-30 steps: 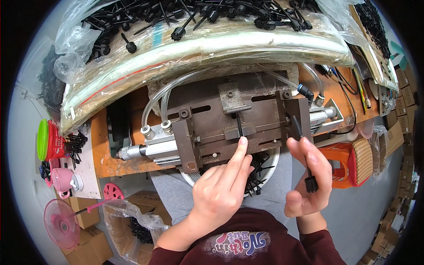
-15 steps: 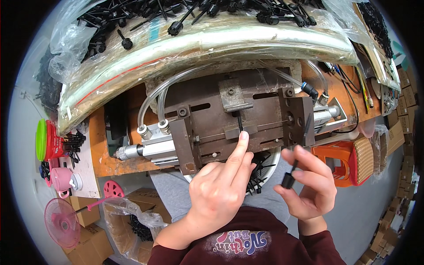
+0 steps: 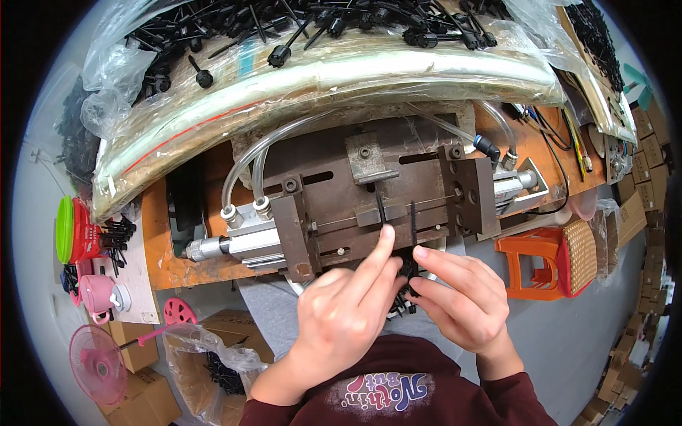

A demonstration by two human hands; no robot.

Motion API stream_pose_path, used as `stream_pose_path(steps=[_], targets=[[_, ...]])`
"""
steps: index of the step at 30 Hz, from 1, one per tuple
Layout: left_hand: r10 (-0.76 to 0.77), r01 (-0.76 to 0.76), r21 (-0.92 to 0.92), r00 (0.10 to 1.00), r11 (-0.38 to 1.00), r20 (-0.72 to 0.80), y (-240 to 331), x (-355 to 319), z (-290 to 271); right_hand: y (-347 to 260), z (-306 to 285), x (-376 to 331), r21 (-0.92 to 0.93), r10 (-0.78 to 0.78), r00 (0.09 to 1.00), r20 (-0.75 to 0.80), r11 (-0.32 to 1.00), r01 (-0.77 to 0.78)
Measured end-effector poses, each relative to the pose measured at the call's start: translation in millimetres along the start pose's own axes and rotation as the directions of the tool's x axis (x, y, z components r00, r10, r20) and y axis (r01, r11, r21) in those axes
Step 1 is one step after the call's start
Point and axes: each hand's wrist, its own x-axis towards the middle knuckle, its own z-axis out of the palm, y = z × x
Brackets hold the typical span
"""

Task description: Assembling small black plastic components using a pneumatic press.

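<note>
My left hand (image 3: 344, 305) reaches to the brown metal fixture (image 3: 327, 192). Its index finger lies stretched along a thin black rod (image 3: 381, 202) running from under the metal stop (image 3: 369, 167) across a small block (image 3: 367, 216). The rod's near end is hidden beneath the fingers, and the thumb is out of sight. Beside it, my right hand (image 3: 465, 298) pinches a second black rod (image 3: 413, 224), held upright in view with its thin end away from me. Its thicker end is mostly covered by fingertips. Loose black rods (image 3: 403, 305) show in a container below the hands.
Air cylinders (image 3: 256, 243) with clear hoses (image 3: 238, 167) flank the fixture on the orange bench (image 3: 167, 263). Many black rods with ribbed heads (image 3: 278, 55) lie behind a plastic-wrapped ridge (image 3: 312, 78). An orange stool (image 3: 522, 259) stands right; a pink fan (image 3: 99, 364) and lined box (image 3: 192, 362) stand left.
My right hand has moved left with its rod, bringing it alongside the rod in the fixture. My left hand stays nearly in place, its index finger still on the first rod.
</note>
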Motion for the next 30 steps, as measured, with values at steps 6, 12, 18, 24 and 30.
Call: stream_pose_path(steps=[6, 12, 18, 24, 30], targets=[[-0.001, 0.050, -0.192, 0.969, 0.980, 0.245, -3, -23, -26, 7, 10, 8, -0.061, -0.016, 0.991, 0.129, 0.998, 0.024], [-0.080, 0.165, -0.529, 0.980, 0.833, 0.180, 4, -21, -39, 8, 18, 19, -0.199, -0.035, 0.981, 0.191, 0.977, 0.073], [0.067, -0.072, -0.997, 0.995, 0.031, -0.070, 40, 4, -42, -3, 15, 30, -0.265, 0.022, 0.966, 0.257, 0.963, 0.048], [0.054, 0.003, -0.897, 0.998, -0.442, -0.023, 84, 4, -46, -3, 14, 26, -0.287, 0.059, 0.968, 0.243, 0.958, 0.013], [0.206, -0.227, -0.974, 0.952, -0.021, -0.227, 53, 3, -44, -6, 16, 27, -0.293, 0.039, 0.967, 0.251, 0.955, 0.037]])
